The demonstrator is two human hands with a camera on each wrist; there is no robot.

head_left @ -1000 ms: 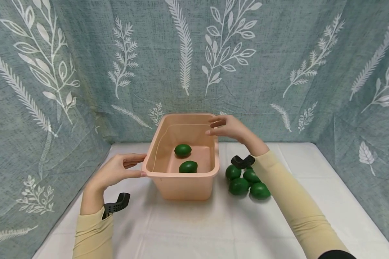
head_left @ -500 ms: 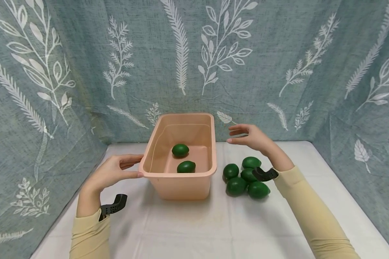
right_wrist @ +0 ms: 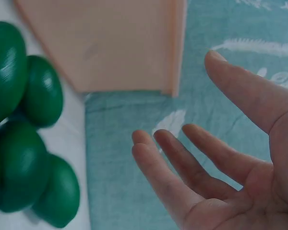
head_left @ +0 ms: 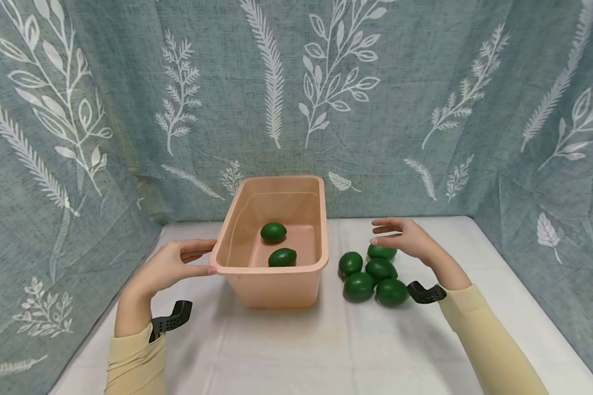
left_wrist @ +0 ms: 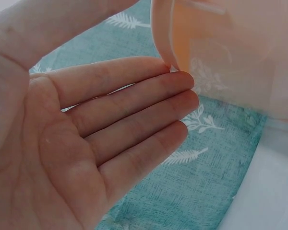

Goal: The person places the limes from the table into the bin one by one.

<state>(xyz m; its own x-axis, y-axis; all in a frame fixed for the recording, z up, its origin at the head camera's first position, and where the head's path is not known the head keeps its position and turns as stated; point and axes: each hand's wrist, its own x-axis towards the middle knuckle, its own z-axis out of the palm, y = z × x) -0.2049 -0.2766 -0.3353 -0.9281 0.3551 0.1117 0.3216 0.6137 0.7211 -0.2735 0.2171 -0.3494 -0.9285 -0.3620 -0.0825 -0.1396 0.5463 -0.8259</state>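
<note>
A pink bin (head_left: 279, 288) stands mid-table, with two dark green oval fruits (head_left: 274, 232) lying apart on its floor. At the bin's left rim is my left hand (head_left: 170, 266); its fingers (left_wrist: 134, 103) are straight and the fingertips touch the rim. My right hand (head_left: 407, 237) hovers over the back of a cluster of several green fruits (head_left: 381, 269) right of the bin, fingers spread and slightly bent, holding nothing. In the right wrist view the fruits (right_wrist: 23, 165) lie left of my right hand (right_wrist: 230, 177), and the bin (right_wrist: 105, 43) is above.
A white cloth (head_left: 286, 351) covers the table. Behind it and at both sides hangs a blue-green curtain (head_left: 405, 99) with white leaf prints, close behind the bin's far end.
My right hand has moved from above the bin's right rim rightward and down to the fruit cluster. My left hand stays at the rim. The head view has shifted slightly.
</note>
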